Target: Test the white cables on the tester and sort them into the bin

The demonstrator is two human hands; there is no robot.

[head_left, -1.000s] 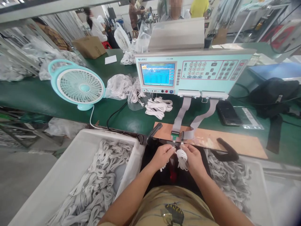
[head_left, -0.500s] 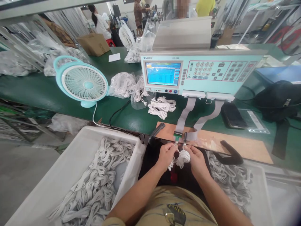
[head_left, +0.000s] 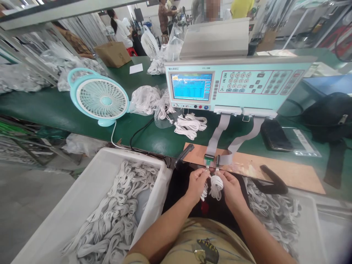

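My left hand [head_left: 198, 183] pinches one end of a white coiled cable at a small green connector board [head_left: 209, 161]. Close beside it, my right hand [head_left: 229, 185] pinches the other end at a dark connector [head_left: 217, 160]. The white cable coil [head_left: 216, 186] hangs between my hands. Grey ribbon cables [head_left: 215, 135] run from both connectors up to the light-blue tester [head_left: 189, 86], whose screen is lit. The connectors sit at the front edge of a wooden board [head_left: 247, 163]. Whether the plugs are fully seated cannot be made out.
A white bin [head_left: 63, 209] of coiled cables stands at the left, another bin [head_left: 310, 216] at the right. On the green table [head_left: 154, 141] are a blue fan [head_left: 103, 99], bagged cables [head_left: 145, 99], a loose bundle [head_left: 190, 125] and a phone [head_left: 276, 135]. People are in the background.
The whole view has shifted slightly, with the scene a little further right. Both hands keep their grip on the cable ends at the connectors.
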